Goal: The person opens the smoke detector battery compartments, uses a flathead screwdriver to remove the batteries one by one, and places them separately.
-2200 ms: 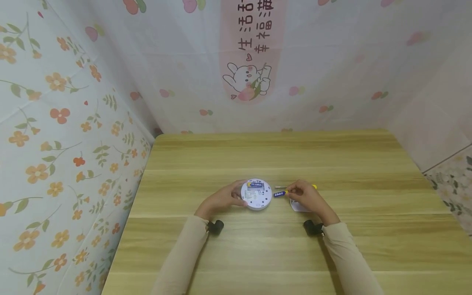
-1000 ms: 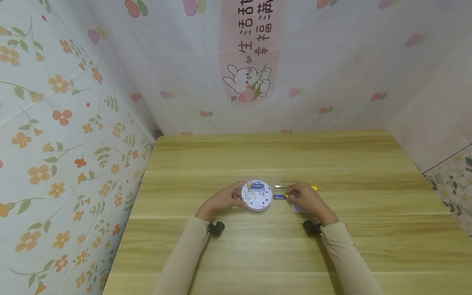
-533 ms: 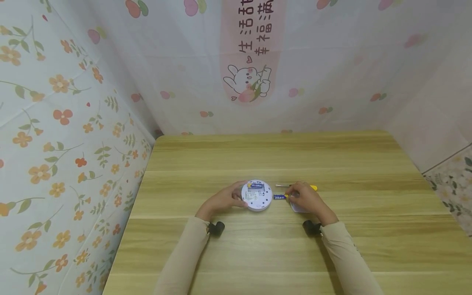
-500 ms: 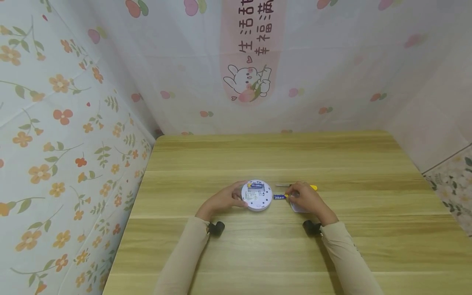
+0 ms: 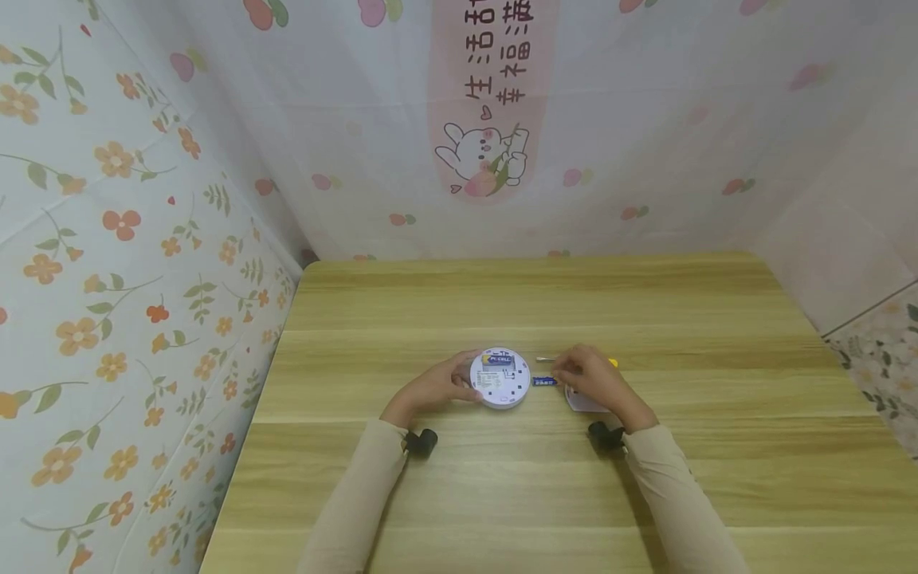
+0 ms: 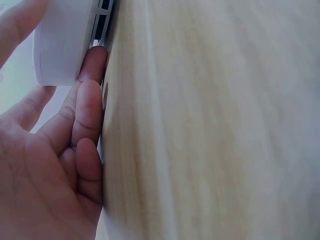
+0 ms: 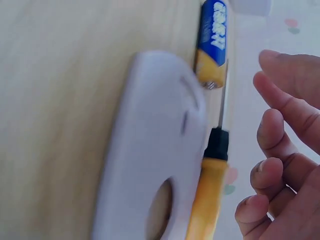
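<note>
My left hand (image 5: 433, 391) grips a round white device (image 5: 498, 391) shaped like a smoke detector, its flat face up. In the left wrist view, fingers (image 6: 92, 65) reach under the slotted edge of the device (image 6: 62, 45). A blue-and-yellow battery (image 5: 498, 360) sits in its compartment. To the right, a second blue-and-yellow battery (image 7: 212, 35) lies on the table, end toward the white plate. My right hand (image 5: 595, 379) hovers above it, fingers loosely curled and apart from it, with nothing between them.
A white plate (image 7: 140, 135) with a large hole and slots lies under my right hand. Beside it is a screwdriver (image 7: 207, 195) with a yellow handle and thin metal shaft. All rest on a wooden table (image 5: 488, 494), with patterned curtains (image 5: 344, 127) behind and at left.
The right hand has set the second battery down just right of the round device, let go and lifted slightly. The left hand keeps its hold on the device.
</note>
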`<state>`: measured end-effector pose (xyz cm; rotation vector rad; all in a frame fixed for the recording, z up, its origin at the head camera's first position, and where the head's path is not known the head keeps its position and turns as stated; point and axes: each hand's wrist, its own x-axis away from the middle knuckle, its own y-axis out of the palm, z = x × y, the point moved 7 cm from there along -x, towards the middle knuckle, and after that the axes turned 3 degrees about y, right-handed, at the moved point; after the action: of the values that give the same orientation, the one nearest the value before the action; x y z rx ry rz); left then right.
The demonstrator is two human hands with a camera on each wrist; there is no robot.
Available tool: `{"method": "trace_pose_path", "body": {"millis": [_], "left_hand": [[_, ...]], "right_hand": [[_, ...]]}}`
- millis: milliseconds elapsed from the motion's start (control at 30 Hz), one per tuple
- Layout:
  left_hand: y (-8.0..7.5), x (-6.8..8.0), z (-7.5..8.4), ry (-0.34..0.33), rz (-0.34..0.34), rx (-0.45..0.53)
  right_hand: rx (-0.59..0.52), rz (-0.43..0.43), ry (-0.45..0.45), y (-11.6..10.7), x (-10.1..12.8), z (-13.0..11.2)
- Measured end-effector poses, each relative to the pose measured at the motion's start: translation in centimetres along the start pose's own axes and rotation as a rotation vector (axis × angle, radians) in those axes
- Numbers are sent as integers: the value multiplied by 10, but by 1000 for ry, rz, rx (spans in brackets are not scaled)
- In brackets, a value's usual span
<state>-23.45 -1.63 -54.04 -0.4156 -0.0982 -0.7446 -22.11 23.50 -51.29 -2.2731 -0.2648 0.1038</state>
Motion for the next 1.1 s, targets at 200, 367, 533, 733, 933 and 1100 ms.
{"method": "trace_pose_path", "body": {"millis": [200,367,533,733,933,1100], "left_hand": [[0,1,2,-2,5,-2],[0,0,3,7,3,-14],[1,-1,-1,8,2,4],[1,-1,-2,21,2,9],[1,-1,-2,24,5,25],[1,1,1,21,5,36]], "right_hand": [[-48,13,-17,2,-5,-10],[-70,17,-27,5,-10,-18],[-102,11,-28,8,-14,-27],[-97,-18,-6,14,-19,-39],[-69,-13,-43,19,-26,-48],[-41,-13,-57,24,-28,-55]]}}
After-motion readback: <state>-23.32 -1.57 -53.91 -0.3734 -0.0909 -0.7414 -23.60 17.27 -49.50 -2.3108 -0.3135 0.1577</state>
